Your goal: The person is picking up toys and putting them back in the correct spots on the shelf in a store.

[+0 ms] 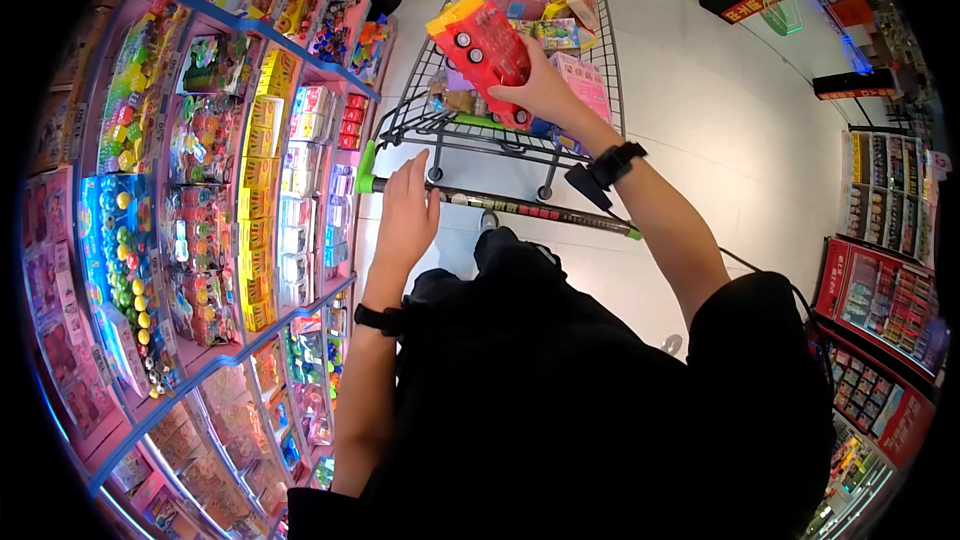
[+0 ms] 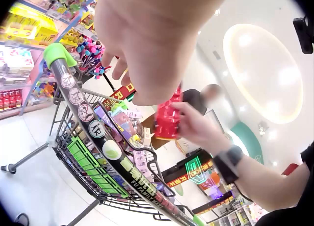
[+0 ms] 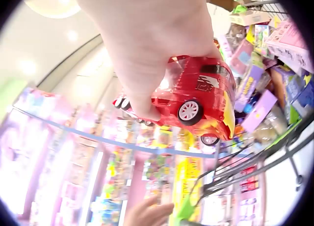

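My right hand (image 1: pixel 545 95) grips a red toy truck (image 1: pixel 485 58) with a yellow end and black wheels, holding it above the shopping cart. In the right wrist view the toy truck (image 3: pixel 196 91) shows silver-hubbed wheels and flame-like yellow markings, and my thumb lies along its side. My left hand (image 1: pixel 407 208) is at the left end of the cart's black handle (image 1: pixel 510 206), fingers extended and overlapping the bar in the head view. From the left wrist, this hand (image 2: pixel 142 54) hangs above the handle and holds nothing.
The wire cart holds several boxed and packaged toys, including a pink box (image 1: pixel 580 85). Shelves of packaged goods, among them yellow boxes (image 1: pixel 258 200), line the left side close to my left arm. Display racks (image 1: pixel 885 190) stand at the right, across white floor (image 1: pixel 690 120).
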A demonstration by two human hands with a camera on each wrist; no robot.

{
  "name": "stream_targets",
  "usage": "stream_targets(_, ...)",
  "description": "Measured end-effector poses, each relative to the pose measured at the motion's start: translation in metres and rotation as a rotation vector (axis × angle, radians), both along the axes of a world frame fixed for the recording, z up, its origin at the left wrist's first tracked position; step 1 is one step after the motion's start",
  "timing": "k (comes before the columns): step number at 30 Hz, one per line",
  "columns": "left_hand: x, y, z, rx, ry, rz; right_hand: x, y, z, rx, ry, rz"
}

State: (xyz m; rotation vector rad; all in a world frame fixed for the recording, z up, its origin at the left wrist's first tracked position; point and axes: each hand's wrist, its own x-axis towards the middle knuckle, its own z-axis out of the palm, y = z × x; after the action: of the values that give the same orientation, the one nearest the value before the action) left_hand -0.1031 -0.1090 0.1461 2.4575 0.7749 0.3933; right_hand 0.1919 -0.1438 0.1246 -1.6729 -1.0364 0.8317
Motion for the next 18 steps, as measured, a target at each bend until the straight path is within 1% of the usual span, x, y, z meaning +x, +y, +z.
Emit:
stream_targets(2, -0.006, -0.001, -0.004, -0.075, -0.057, -0.001, -0.026, -0.040, 0.069, 0.045, 0.131, 0.013)
stream_targets(3, -0.007, 0.001, -0.004, -0.102, -0.082, -0.004, -0.035, -0.059, 0.092, -0.009, 0.041, 0.041)
stream_targets(5, -0.010, 0.001, -0.006, -0.078, -0.117, -0.028, -0.058, -0.081, 0.114, 0.098, 0.009, 0.043)
stream_targets(7, -0.010, -0.001, 0.001, -0.037, -0.104, -0.076, -0.077, -0.088, 0.134, 0.122, -0.021, 0.041)
stream_targets(9, -0.010, -0.006, 0.010, -0.015, -0.077, -0.127, -0.092, -0.095, 0.136, 0.130, -0.039, 0.046)
stream_targets(10, -0.014, -0.007, 0.007, 0.001, -0.110, -0.144, -0.098, -0.094, 0.131, 0.142, -0.051, 0.062)
stream_targets(11, -0.017, -0.009, 0.010, -0.068, -0.123, -0.133, -0.103, -0.090, 0.125, 0.160, -0.064, 0.087)
stream_targets(13, -0.030, -0.017, 0.017, -0.206, -0.149, -0.093, -0.116, -0.081, 0.120, 0.174, 0.015, 0.143)
stream_targets(14, -0.040, -0.021, 0.009, -0.333, -0.204, -0.052, -0.129, -0.079, 0.119, 0.155, 0.074, 0.152)
stream_targets(15, -0.050, -0.027, 0.016, -0.580, -0.205, 0.017, -0.138, -0.073, 0.118, 0.134, 0.129, 0.164)
stream_targets(16, -0.064, -0.029, 0.008, -0.744, -0.260, 0.052, -0.149, -0.065, 0.101, 0.176, 0.204, 0.202)
stream_targets(17, -0.076, -0.028, 0.001, -0.899, -0.325, 0.081, -0.162, -0.059, 0.092, 0.151, 0.314, 0.243)
stream_targets(18, -0.084, -0.035, 0.019, -0.857, -0.269, 0.191, -0.178, -0.050, 0.085, 0.166, 0.542, 0.276)
